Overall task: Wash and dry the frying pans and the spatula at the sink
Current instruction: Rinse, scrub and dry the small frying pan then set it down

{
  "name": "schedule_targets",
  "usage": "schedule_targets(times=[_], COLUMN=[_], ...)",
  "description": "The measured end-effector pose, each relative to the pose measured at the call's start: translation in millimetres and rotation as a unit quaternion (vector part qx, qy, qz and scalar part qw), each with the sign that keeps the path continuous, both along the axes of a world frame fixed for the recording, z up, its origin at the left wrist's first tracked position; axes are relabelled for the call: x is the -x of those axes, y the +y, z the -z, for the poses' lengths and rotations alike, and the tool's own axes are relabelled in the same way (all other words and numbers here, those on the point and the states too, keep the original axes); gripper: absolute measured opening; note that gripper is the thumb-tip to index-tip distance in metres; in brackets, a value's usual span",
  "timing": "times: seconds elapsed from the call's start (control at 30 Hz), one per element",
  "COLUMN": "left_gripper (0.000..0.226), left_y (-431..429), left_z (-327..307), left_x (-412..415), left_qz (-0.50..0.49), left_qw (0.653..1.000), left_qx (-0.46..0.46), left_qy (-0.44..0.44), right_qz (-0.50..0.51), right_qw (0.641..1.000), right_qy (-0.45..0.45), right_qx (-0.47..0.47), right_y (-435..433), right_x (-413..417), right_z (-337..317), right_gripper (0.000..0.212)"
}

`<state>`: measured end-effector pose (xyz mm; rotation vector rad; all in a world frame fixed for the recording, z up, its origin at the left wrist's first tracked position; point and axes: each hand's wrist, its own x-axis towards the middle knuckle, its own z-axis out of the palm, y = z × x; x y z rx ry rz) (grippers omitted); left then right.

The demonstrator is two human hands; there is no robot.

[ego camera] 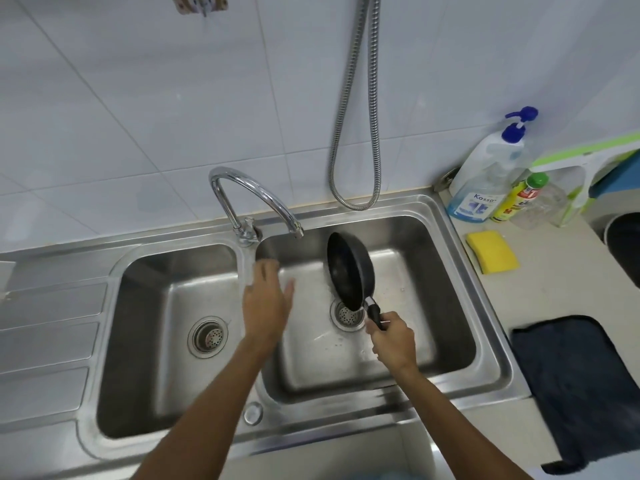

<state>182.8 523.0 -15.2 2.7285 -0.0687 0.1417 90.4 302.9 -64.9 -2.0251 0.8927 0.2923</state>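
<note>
Over the sink's right basin [436,271], our right hand [393,341] grips a frying pan [349,271] by the handle, tipped above the drain [346,315]; our left hand [266,299] hangs open by the tap [249,188]. Rinsing looks perhaps done; drying remains.

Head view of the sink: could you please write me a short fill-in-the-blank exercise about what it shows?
1. The right hand grips the frying pan by its ____.
2. The pan is held tilted over the ____ basin of the sink.
3. The left hand, fingers straight, holds ____.
4. The sponge on the counter is ____ in colour.
Missing words: handle; right; nothing; yellow.
</note>
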Motion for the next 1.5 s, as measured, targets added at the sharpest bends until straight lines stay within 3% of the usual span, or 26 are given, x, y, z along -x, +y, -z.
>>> schedule_targets(times=[0.07, 0.17, 0.33, 0.43, 0.53, 0.63, 0.73, 0.83, 0.9, 1.07, 1.13, 1.27, 1.37, 1.43, 1.5], left_gripper=[0.034, 0.039, 0.073, 0.076, 0.059, 0.038, 0.039, 0.030, 0.034, 0.041, 0.048, 0.057, 0.058, 0.056, 0.053], left_y=[-20.6, -47.4, -92.5, -110.2, -121.9, -133.8, -141.2, -151.1, -160.9, -192.3, -206.6, -232.2, -245.0, -247.7, -246.5], left_z=[15.9, 29.1, 13.0, 11.0, 14.9, 19.0, 27.1, 27.8, 23.6, 25.2, 24.1, 23.4, 20.3, 18.6, 18.0], left_x=[33.5, 59.6, 73.9, 71.4, 72.6, 67.3, 59.5, 59.8, 64.4, 85.8, 94.3, 108.0, 112.6, 114.8, 115.8], left_qz=[0.028, 0.018, -0.006, -0.026, -0.080, -0.120, -0.130, -0.154, -0.166, -0.154, -0.140, -0.135, -0.135, -0.139, -0.139], left_qw=[0.995, 0.962, 0.851, 0.816, 0.777, 0.772, 0.757, 0.722, 0.719, 0.737, 0.744, 0.766, 0.771, 0.772, 0.777], left_qx=[0.001, 0.111, 0.299, 0.350, 0.426, 0.493, 0.527, 0.559, 0.558, 0.531, 0.519, 0.476, 0.468, 0.464, 0.459], left_qy=[0.094, 0.247, 0.431, 0.459, 0.456, 0.382, 0.364, 0.377, 0.381, 0.388, 0.396, 0.409, 0.412, 0.412, 0.409], right_qz=[0.002, 0.041, 0.079, 0.052, 0.048, 0.013, -0.049, -0.077, -0.055, -0.015, -0.018, -0.007, -0.015, -0.007, 0.004], right_qw=[0.999, 0.990, 0.983, 0.992, 0.990, 0.992, 0.987, 0.988, 0.977, 0.957, 0.950, 0.926, 0.917, 0.922, 0.925], right_qy=[-0.006, -0.012, -0.013, -0.027, -0.050, -0.074, -0.099, -0.129, -0.161, -0.152, -0.101, 0.057, 0.053, 0.009, -0.053], right_qx=[-0.048, -0.135, -0.166, -0.110, -0.121, -0.105, -0.115, 0.035, 0.127, 0.245, 0.296, 0.374, 0.394, 0.388, 0.377], right_y=[3.9, 15.0, 29.0, 29.5, 25.1, 8.8, -28.3, -95.7, -147.8, -235.6, -258.0, -282.7, -279.5, -272.9, -264.9], right_x=[-0.1, 2.3, 5.5, 9.2, 15.0, 13.3, 19.7, 44.7, 69.4, 121.7, 135.1, 167.0, 183.2, 184.7, 185.6], right_z=[-2.5, -14.0, -29.1, -32.1, -36.0, -49.5, -59.9, -57.8, -49.3, -30.0, -21.6, 0.8, 19.6, 24.5, 20.8], right_gripper=[0.025, 0.047, 0.064, 0.065, 0.042, 0.030, 0.024, 0.019, 0.019, 0.024, 0.038, 0.088, 0.075, 0.054, 0.054])
